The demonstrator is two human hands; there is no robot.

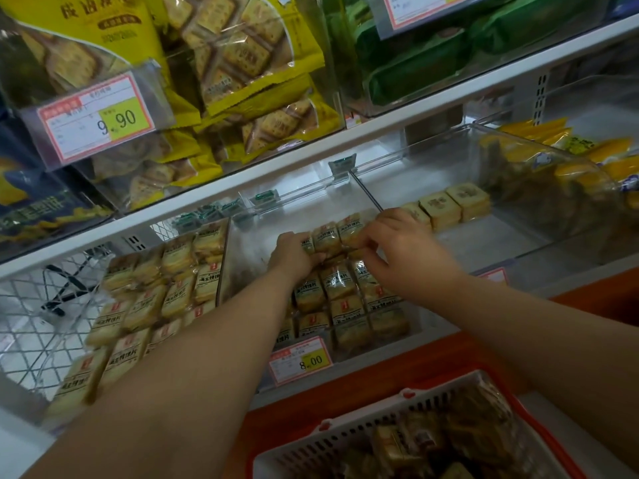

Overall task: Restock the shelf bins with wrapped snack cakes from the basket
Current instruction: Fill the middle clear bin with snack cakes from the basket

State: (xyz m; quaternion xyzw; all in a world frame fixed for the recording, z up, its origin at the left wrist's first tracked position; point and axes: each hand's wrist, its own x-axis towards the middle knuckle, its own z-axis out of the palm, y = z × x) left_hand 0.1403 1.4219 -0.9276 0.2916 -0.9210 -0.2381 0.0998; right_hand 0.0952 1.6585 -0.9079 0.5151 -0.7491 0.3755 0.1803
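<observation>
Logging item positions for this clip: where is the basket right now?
The basket sits at the bottom right of the head view, below the orange shelf edge and under the right forearm, with wrapped snack cakes inside it.

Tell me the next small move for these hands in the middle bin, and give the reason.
Probably set the row of wrapped cakes down behind the cakes already packed in the middle bin, then let go. The left hand and right hand grip that row from either end, just above the bin's bare back part. The basket below still holds more cakes to fetch afterwards.
</observation>
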